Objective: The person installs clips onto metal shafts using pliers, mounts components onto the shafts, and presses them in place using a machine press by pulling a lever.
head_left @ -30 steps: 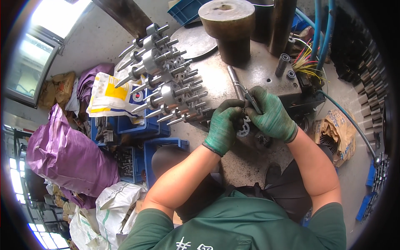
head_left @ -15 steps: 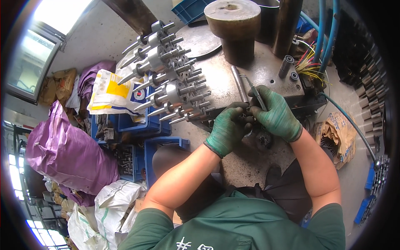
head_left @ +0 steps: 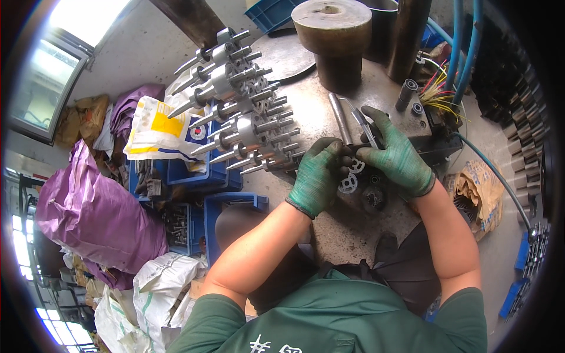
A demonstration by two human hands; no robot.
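Both my hands wear green gloves with dark fingertips and meet over the near edge of a metal bench (head_left: 306, 112). My left hand (head_left: 316, 179) has its fingers curled beside two small flat metal rings with cut-outs, an upper ring (head_left: 356, 166) and a lower ring (head_left: 348, 184). Its fingertips are partly hidden, so whether they pinch the rings is unclear. My right hand (head_left: 400, 156) grips a slim grey pen-like tool (head_left: 366, 128) with a thin bent end, slanting up and left. Just left of it lies a metal rod (head_left: 339, 117) on the bench.
Metal shafts with thick cylindrical cores (head_left: 241, 120) are stacked at the bench's left. A heavy round steel block (head_left: 332, 29) stands behind. Bearings (head_left: 407, 94), coloured wires (head_left: 438, 94) and blue hoses (head_left: 465, 53) lie right. Blue bins (head_left: 235, 203) and a purple sack (head_left: 97, 215) are left.
My hands have drawn slightly apart, the right one moving a little right. The two metal rings now show between them. The pen-like tool has shifted slightly right.
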